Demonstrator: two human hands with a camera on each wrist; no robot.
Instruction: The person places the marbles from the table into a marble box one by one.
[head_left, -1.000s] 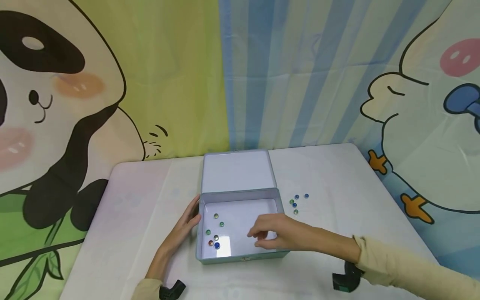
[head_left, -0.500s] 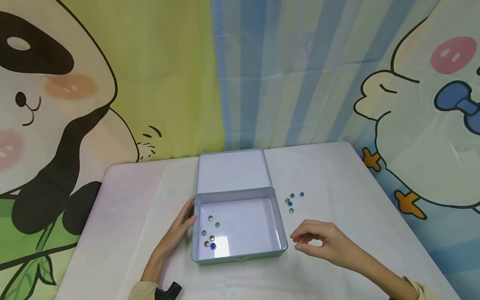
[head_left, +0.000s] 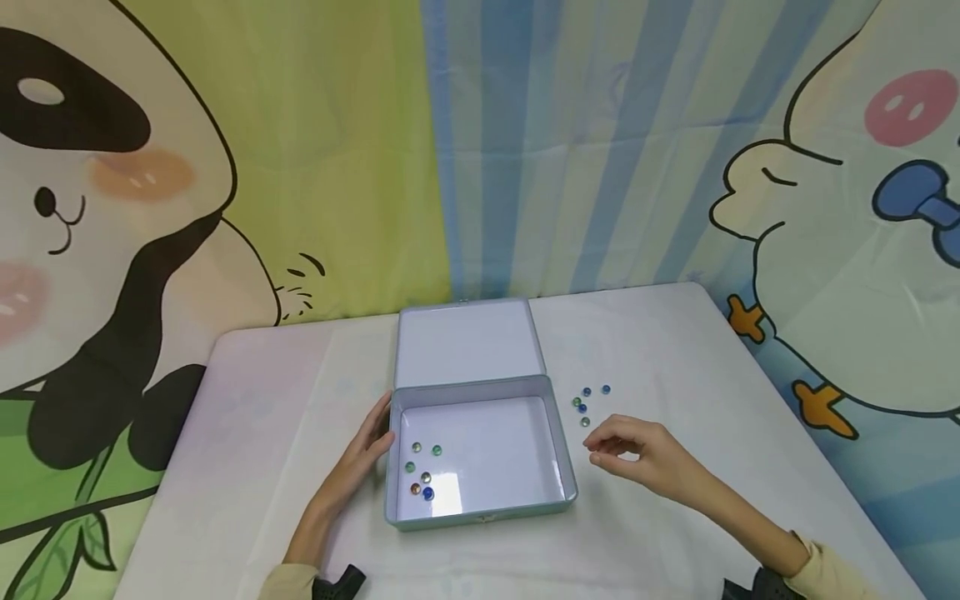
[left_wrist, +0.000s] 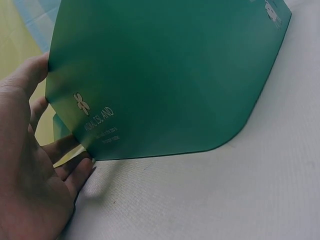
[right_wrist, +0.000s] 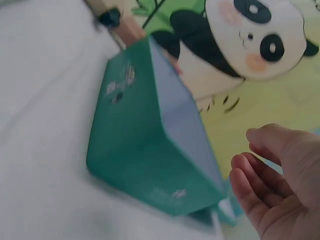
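A shallow tin box (head_left: 483, 510), green outside and pale inside, stands with its lid (head_left: 468, 342) folded back. In its left part lie several glass marbles, among them a dark blue one (head_left: 428, 493), an orange-red one (head_left: 416, 489) and a green one (head_left: 437, 450). My left hand (head_left: 356, 462) rests along the box's left wall, thumb at the rim. To the right of the box my right hand (head_left: 645, 458) hovers with loosely bent fingers. Its thumb and forefinger are apart in the right wrist view, with nothing between them. Just beyond its fingertips is a clear greenish marble (head_left: 585, 422).
More marbles lie on the white tablecloth (head_left: 675, 358) right of the box, including a blue one (head_left: 606, 389) farthest right. A cartoon-printed curtain (head_left: 375, 167) hangs behind the table. Black wrist devices sit at both sleeves.
My right hand has moved from over the box out to its right, then a little up toward the loose marbles. One marble in the box has rolled left and nearer. My left hand stays on the box.
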